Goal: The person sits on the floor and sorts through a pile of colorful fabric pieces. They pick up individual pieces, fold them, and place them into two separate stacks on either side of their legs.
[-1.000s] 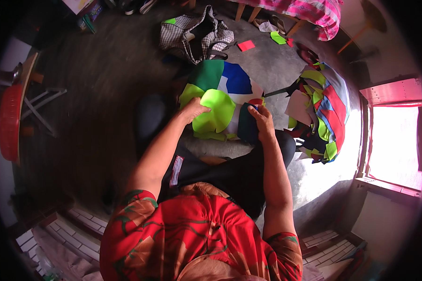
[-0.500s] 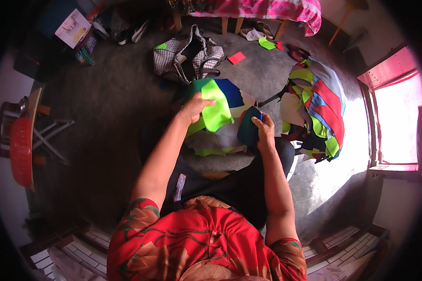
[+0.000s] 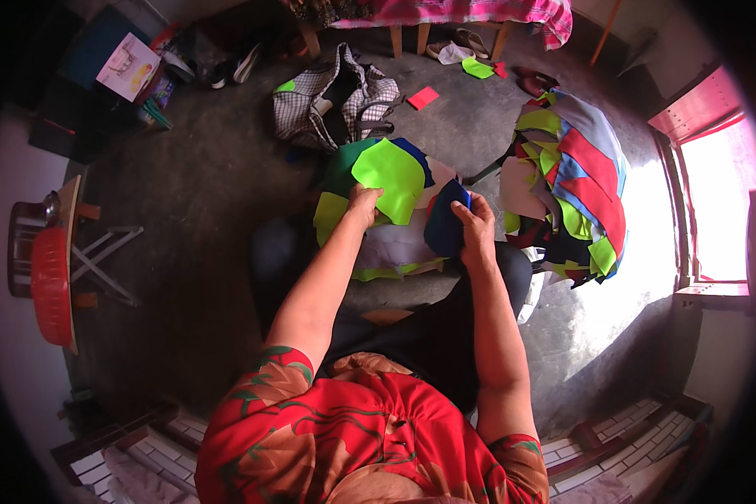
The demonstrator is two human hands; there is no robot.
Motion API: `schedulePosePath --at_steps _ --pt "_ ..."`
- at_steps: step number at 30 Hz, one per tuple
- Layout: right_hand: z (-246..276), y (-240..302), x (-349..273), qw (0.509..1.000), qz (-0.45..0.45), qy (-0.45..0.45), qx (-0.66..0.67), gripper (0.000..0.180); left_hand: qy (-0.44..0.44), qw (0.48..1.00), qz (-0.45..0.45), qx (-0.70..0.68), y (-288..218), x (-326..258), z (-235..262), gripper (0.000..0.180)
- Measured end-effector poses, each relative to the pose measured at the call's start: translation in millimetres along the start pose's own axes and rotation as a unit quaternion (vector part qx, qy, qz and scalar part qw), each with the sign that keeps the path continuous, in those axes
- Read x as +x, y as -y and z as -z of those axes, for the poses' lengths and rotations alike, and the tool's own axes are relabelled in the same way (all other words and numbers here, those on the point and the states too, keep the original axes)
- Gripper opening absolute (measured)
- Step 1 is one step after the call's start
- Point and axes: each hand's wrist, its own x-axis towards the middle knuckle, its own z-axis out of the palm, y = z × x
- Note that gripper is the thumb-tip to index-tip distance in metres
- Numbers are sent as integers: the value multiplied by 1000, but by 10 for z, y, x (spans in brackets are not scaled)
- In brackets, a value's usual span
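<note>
My left hand (image 3: pixel 366 204) is closed on the lower edge of a lime-green fabric piece (image 3: pixel 390 175), held nearly flat above a pile of cut cloth. Dark blue fabric pieces (image 3: pixel 446 225) hang from my right hand (image 3: pixel 476 225), pinched between thumb and fingers. Between my knees lies the pile, with a grey piece (image 3: pixel 391 246) at its near side, a green piece (image 3: pixel 341 172) at its far left and another lime piece (image 3: pixel 329 217) at its left edge. How many pieces the right hand holds I cannot tell.
A large heap of coloured scraps (image 3: pixel 592 176) stands to the right. Beyond the pile lies a checked bag (image 3: pixel 311 113), with a red scrap (image 3: pixel 422 98) beside it. A red basin (image 3: pixel 50 286) is at far left, near a folding stand (image 3: pixel 105 260). Shoes (image 3: pixel 245 65) lie at the back.
My left hand has moved right and slightly down, and the lime piece is now spread wider and flatter. My right hand stays almost in place with the dark blue pieces.
</note>
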Motion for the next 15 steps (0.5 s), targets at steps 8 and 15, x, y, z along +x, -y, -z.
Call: schedulePosePath --at_steps 8,15 --pt "-68 -41 47 1000 -1 3 -16 22 95 994 4 49 -5 -195 67 38" --pt "-35 -54 58 998 -2 -6 -61 25 156 974 37 157 -196 -522 338 44"
